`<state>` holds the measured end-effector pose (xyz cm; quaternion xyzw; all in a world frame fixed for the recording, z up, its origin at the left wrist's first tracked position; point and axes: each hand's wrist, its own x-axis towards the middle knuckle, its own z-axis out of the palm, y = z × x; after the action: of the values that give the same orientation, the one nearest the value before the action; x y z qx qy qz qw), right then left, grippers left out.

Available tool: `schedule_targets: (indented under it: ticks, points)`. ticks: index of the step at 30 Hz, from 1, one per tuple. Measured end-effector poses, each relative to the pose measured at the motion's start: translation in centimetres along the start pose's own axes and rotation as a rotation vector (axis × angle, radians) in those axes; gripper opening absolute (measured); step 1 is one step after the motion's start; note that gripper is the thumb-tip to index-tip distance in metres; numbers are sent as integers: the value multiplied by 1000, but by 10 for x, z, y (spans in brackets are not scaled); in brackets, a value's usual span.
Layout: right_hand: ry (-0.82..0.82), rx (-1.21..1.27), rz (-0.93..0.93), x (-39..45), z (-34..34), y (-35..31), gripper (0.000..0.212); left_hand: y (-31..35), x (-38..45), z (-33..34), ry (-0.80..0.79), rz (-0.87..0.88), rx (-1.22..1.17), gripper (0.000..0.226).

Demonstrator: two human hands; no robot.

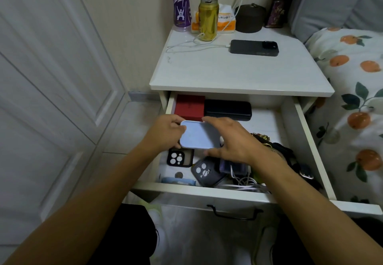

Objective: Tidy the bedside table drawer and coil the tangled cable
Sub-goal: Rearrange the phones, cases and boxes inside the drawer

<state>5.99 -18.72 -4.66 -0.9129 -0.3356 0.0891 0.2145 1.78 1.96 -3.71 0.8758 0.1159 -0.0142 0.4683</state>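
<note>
The white bedside drawer (290,123) stands pulled open. Above its left half I hold a light blue phone case (199,135) flat between both hands: my left hand (165,134) grips its left edge, my right hand (230,140) its right edge. Below them lie a black phone case (179,158) and a dark grey phone case (207,171). A tangled white cable (244,183) lies at the drawer's front, partly hidden by my right forearm. At the drawer's back sit a red box (189,106) and a black case (228,109).
On the tabletop (228,72) lie a black phone (254,47) on a white charging cable (196,46), a gold can (208,19), a purple bottle (179,3) and a dark round pot (249,18). A bed with orange-print bedding (356,99) borders the right; a white door (51,78) stands left.
</note>
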Motion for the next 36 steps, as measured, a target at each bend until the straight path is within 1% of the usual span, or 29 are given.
schedule_targets:
  ticks: [2, 4, 6, 7, 9, 10, 12, 15, 16, 19, 21, 23, 25, 29, 31, 34, 36]
  points:
    - [44, 57, 59, 2, 1, 2, 83, -3, 0, -6, 85, 0, -14, 14]
    - [9, 205, 155, 3, 0, 3, 76, -6, -3, -9, 122, 8, -7, 18]
    - [-58, 379, 216, 2, 0, 1, 58, -11, -5, -11, 146, 79, 91, 21]
    - [-81, 425, 225, 3, 0, -1, 46, -11, -6, -12, 158, 113, 119, 23]
    - [-80, 433, 221, 4, 0, -2, 26, -8, -8, -13, 171, 129, 79, 25]
    - [-60, 444, 227, 5, -1, -3, 19, -6, -8, -14, 182, 127, 46, 25]
    - [-6, 508, 295, 7, -1, -6, 16, -2, -8, -14, 210, 105, 10, 30]
    - [65, 600, 513, 14, 4, -9, 25, -7, -8, -16, 252, 60, 111, 45]
    - [54, 659, 574, 18, 7, -11, 24, -9, -8, -17, 245, 29, 142, 48]
    - [-27, 974, 679, 28, 16, -21, 13, -14, -10, -21, 166, -96, 125, 47]
    - [-58, 1079, 714, 34, 21, -29, 7, -20, -12, -21, 113, -114, 130, 43]
    - [-84, 1097, 745, 39, 28, -38, 10, -26, -11, -21, 77, -96, 154, 37]
    - [-123, 1036, 781, 42, 38, -41, 9, -30, -12, -20, 51, -88, 151, 33]
    - [-214, 922, 850, 41, 49, -38, 16, -35, -10, -21, 30, -72, 144, 33]
    - [-212, 909, 852, 42, 50, -37, 18, -37, -8, -22, 23, -69, 155, 33]
    - [-246, 865, 830, 47, 51, -45, 7, -37, -5, -22, 18, -66, 169, 33]
    - [-262, 824, 830, 52, 55, -49, 4, -37, -5, -21, 14, -58, 181, 33]
